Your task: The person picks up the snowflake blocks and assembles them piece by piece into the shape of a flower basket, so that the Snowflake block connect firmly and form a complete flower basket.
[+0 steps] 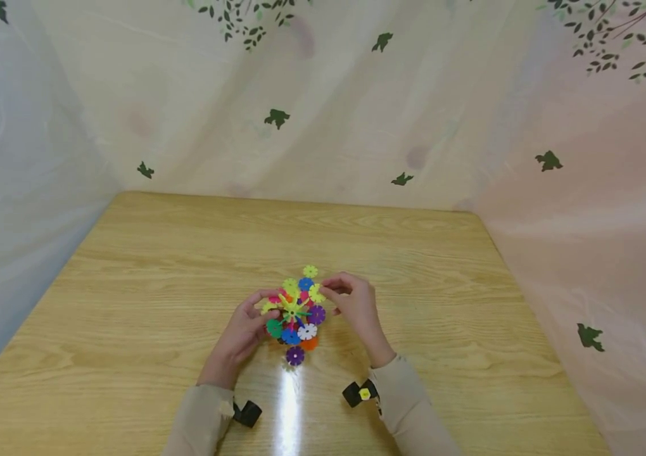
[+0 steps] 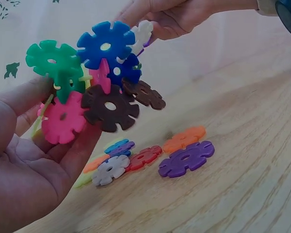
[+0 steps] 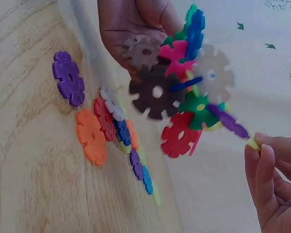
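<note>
My left hand [image 1: 243, 332] holds a cluster of interlocked plastic flower discs [image 1: 293, 309] up off the table. In the left wrist view, its fingers are round the cluster's side by a pink disc [image 2: 64, 124] and a green disc [image 2: 43, 53]. Dark brown, blue and white discs also stick out of the cluster. With thumb and fingertips, my right hand [image 1: 360, 307] pinches a yellow-green disc [image 3: 252, 142] at the cluster's right side. That disc meets the outer end of a purple disc [image 3: 229, 121], which joins the cluster at a green disc [image 3: 200, 108].
Loose discs lie on the wooden table [image 1: 129, 304] under the cluster, among them a purple disc [image 2: 186, 159], an orange disc [image 3: 91, 138], a red disc [image 2: 144, 158] and a white disc [image 2: 110, 170]. A leaf-patterned curtain [image 1: 329, 152] surrounds the table's back and sides.
</note>
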Demonstrator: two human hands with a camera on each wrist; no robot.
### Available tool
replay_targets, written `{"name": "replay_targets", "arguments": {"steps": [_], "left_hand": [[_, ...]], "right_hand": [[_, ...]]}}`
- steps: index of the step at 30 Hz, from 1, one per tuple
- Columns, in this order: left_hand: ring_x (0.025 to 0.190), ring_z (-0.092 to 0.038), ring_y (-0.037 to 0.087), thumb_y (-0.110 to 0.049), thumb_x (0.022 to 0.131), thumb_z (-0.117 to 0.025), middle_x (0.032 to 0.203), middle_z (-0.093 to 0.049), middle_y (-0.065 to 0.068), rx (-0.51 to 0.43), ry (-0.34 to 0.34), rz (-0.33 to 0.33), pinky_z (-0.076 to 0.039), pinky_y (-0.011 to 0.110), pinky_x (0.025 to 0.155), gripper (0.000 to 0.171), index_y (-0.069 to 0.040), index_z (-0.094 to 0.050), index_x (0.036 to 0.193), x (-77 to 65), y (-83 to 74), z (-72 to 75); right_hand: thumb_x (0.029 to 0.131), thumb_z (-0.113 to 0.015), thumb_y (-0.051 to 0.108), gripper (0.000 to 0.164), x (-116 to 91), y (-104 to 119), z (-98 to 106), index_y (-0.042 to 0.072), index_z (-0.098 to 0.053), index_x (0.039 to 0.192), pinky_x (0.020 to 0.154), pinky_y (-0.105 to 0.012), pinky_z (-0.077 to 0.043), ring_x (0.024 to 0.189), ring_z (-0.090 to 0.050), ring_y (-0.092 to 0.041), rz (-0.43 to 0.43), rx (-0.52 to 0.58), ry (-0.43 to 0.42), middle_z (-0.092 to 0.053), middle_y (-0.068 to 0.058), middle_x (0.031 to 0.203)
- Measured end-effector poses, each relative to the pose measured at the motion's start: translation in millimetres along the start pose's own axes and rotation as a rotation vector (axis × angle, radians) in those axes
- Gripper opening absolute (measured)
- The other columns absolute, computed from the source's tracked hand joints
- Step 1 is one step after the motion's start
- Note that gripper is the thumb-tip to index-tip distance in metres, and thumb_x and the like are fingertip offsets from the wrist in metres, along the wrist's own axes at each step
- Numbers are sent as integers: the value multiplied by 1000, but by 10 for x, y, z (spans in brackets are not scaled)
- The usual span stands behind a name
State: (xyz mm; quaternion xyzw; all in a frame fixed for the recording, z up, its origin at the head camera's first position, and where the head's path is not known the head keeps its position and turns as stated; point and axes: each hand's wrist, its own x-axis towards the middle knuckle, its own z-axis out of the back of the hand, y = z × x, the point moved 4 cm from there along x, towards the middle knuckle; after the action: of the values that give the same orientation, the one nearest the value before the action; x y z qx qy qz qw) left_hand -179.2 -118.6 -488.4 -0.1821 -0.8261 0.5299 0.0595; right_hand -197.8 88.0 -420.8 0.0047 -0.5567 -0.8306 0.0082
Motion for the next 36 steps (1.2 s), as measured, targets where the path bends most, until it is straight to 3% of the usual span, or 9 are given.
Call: {"name": "replay_targets", "arguments": {"steps": [5,12,18,21,24,27,32,36], "left_hand": [[65,-65,3,-2,95,-56,75,-70,-7,-12,9,14,-55,14,62,31,-23,-59,117,-1,8,-22],[76,-69,6,-1,93,-59,93,-73,-5,33,-39,25,-58,17,69,32,-22,-59,117,21,39,-27],[74,-64,2,5,89,-61,121,-59,0,66,-102,26,-53,11,64,35,-14,-60,118,35,61,-43],[71,-63,2,6,88,-61,123,-54,3,89,-122,28,-52,11,62,37,-6,-57,122,40,66,-44],[71,-65,3,7,88,-61,113,-59,-1,106,-115,21,-54,13,64,38,-1,-55,124,39,61,-50],[65,-63,3,8,87,-61,91,-65,-4,113,-92,23,-54,13,60,35,-4,-58,120,30,58,-56],[60,-62,3,7,87,-61,78,-66,-7,124,-60,27,-54,13,57,33,-11,-60,115,12,49,-55],[62,-64,4,4,89,-62,72,-68,-8,135,-60,28,-56,15,60,34,-7,-57,121,20,39,-54]], "right_hand": [[87,-72,14,10,-20,13,-29,8,-72,95,58,-43,-60,77,-64,-15,11,-57,22,-72,-9,92],[87,-72,13,8,-39,-13,-63,8,-72,94,57,-42,-60,74,-63,-14,-3,-65,45,-72,-8,90],[87,-72,12,6,-52,-61,-86,7,-72,90,52,-34,-59,65,-61,-13,-4,-55,31,-72,-9,88],[87,-71,11,6,-55,-88,-99,6,-73,90,51,-28,-58,62,-60,-12,-21,-45,47,-72,-10,90],[87,-70,8,6,-46,-117,-102,4,-73,90,53,-25,-58,65,-62,-13,-47,-21,65,-72,-11,91],[87,-70,5,5,-35,-146,-97,2,-72,89,53,-27,-59,67,-63,-14,-66,7,79,-71,-13,89],[86,-70,4,6,-42,-172,-117,-1,-72,89,53,-28,-59,64,-62,-11,-57,31,101,-71,-15,89],[86,-72,6,7,-51,-198,-118,1,-73,89,51,-27,-58,60,-60,-10,-73,57,55,-72,-13,88]]}}
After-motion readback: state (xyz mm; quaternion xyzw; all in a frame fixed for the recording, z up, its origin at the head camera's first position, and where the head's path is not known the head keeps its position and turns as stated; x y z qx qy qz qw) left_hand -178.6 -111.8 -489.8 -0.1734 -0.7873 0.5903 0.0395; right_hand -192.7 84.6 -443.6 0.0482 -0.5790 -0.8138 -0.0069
